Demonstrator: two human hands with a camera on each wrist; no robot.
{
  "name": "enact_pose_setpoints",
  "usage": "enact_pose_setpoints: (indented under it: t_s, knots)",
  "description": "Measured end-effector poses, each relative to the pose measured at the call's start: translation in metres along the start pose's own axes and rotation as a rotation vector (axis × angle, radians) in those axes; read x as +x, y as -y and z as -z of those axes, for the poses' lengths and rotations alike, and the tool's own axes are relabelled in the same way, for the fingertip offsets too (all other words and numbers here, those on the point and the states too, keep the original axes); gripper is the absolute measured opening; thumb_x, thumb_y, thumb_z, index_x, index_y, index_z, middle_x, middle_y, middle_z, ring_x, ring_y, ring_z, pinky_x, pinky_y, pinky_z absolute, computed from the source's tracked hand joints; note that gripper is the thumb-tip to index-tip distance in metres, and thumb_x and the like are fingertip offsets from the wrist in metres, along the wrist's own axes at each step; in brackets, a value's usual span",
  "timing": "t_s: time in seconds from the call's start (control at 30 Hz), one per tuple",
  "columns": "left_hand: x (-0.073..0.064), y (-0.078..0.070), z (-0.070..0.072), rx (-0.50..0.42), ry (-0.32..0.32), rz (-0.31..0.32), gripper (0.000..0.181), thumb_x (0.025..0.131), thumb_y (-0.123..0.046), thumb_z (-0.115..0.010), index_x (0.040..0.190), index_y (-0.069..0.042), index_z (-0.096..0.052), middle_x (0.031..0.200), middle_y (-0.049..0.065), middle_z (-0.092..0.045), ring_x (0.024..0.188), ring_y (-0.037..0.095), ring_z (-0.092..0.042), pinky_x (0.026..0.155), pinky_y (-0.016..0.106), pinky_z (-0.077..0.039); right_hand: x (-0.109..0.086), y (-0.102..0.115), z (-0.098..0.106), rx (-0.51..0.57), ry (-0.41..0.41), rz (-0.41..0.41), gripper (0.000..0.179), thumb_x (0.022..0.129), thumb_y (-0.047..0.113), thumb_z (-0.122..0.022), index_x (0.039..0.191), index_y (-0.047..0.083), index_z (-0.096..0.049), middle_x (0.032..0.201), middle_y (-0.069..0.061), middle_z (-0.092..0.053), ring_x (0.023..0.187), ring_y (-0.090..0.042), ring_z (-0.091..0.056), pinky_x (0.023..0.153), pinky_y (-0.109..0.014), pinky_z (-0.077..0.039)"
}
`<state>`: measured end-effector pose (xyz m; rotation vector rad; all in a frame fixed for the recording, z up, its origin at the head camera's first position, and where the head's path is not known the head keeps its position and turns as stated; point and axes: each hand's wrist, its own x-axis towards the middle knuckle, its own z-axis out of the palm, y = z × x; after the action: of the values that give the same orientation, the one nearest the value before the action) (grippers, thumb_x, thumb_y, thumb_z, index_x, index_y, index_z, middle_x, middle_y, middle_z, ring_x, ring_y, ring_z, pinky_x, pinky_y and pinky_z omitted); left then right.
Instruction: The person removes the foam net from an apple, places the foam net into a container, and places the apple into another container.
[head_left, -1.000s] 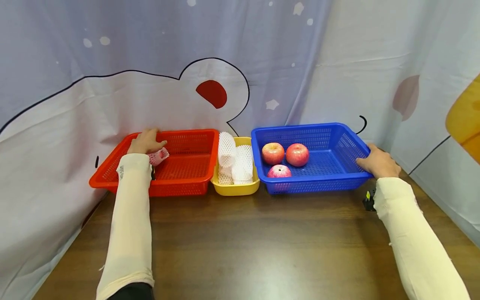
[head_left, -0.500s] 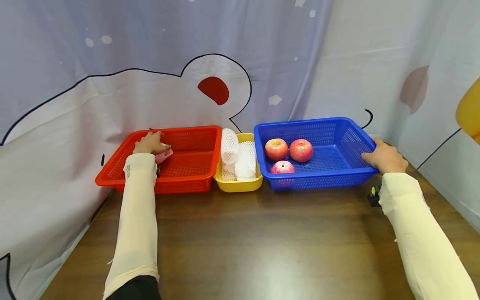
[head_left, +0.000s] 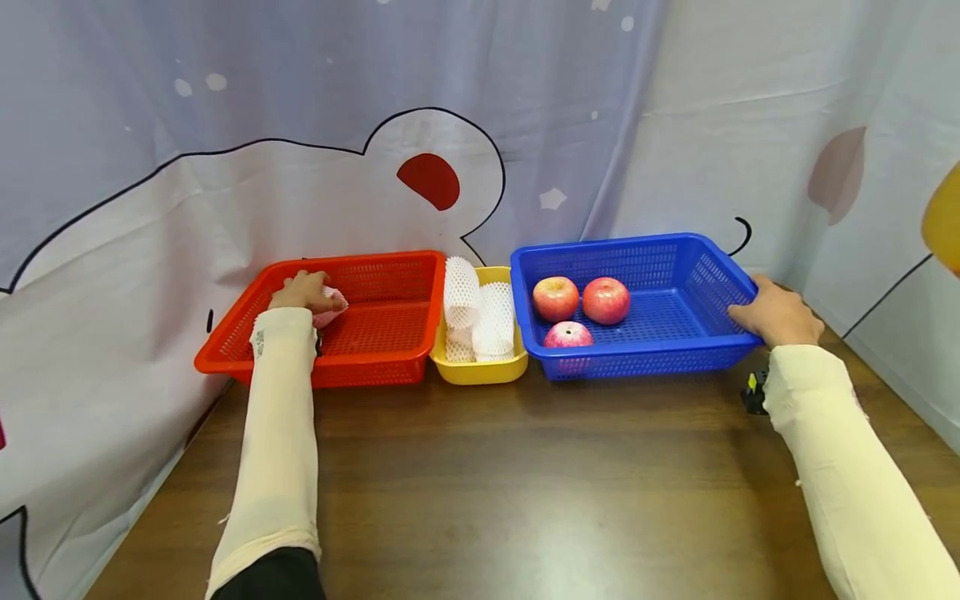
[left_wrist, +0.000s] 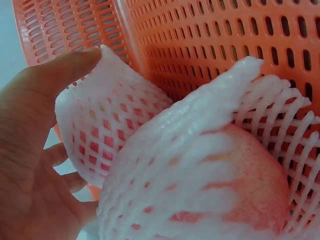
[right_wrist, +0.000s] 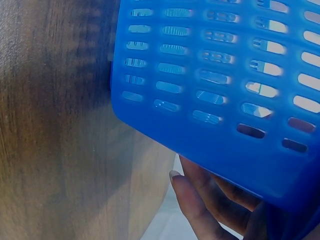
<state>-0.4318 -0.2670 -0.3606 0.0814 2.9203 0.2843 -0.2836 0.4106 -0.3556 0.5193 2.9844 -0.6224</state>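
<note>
Inside the left part of the red basket (head_left: 382,329), my left hand (head_left: 303,292) holds an apple in a white foam net (left_wrist: 107,125), thumb at the net's top and fingers round its side. Another netted apple (left_wrist: 240,180) lies against it, its skin partly bare; in the head view the hand and sleeve hide most of this. My right hand (head_left: 776,312) grips the right end of the blue basket (head_left: 652,342), thumb over the rim. From the right wrist view, its fingers (right_wrist: 192,200) show under the basket's slotted wall.
Three bare apples, a yellow-red one (head_left: 555,298), a red one (head_left: 606,301) and a pink one (head_left: 567,334), sit in the blue basket's left part. Between the baskets, a yellow bin (head_left: 480,375) holds white foam nets (head_left: 495,321). A curtain (head_left: 315,200) hangs behind the wooden table (head_left: 517,475).
The whole head view has shifted slightly, so things sit a little farther right. My left hand has moved slightly over the netted apple; my right hand keeps its grip on the blue basket.
</note>
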Motion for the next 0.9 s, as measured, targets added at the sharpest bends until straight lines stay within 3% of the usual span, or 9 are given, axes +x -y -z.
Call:
enact_pose_setpoints:
  t_s: [0.3,0.57,0.9]
  knots:
    - [-0.005,0.0,-0.004,-0.007,0.056,0.025,0.1,0.076,-0.036,-0.082,0.153,-0.005,-0.025,0.155,0.036,-0.015,0.136,0.054,-0.02,0.106,0.072,-0.034,-0.003,0.001,0.001,-0.002,0.011,-0.003,0.082,0.096,0.039,-0.048,0.158,0.006,-0.006,0.141,-0.045,-0.034,0.118,-0.065,-0.04,0.087,-0.07,-0.036]
    - [-0.015,0.0,-0.003,0.055,0.001,-0.013,0.099,0.071,-0.015,-0.084,0.151,-0.001,-0.027,0.154,0.037,-0.021,0.139,0.061,-0.012,0.113,0.076,-0.013,-0.002,0.001,-0.002,0.008,0.01,-0.004,0.082,0.096,0.038,-0.049,0.158,0.005,-0.006,0.14,-0.045,-0.034,0.117,-0.065,-0.041,0.086,-0.07,-0.037]
    - [-0.006,0.007,-0.006,0.06,-0.024,-0.014,0.103,0.067,-0.01,-0.084,0.152,-0.002,-0.028,0.153,0.036,-0.022,0.138,0.06,-0.013,0.112,0.078,-0.011,-0.004,0.002,0.0,0.007,0.004,-0.009,0.082,0.096,0.039,-0.049,0.158,0.006,-0.006,0.14,-0.044,-0.034,0.116,-0.064,-0.042,0.085,-0.069,-0.037]
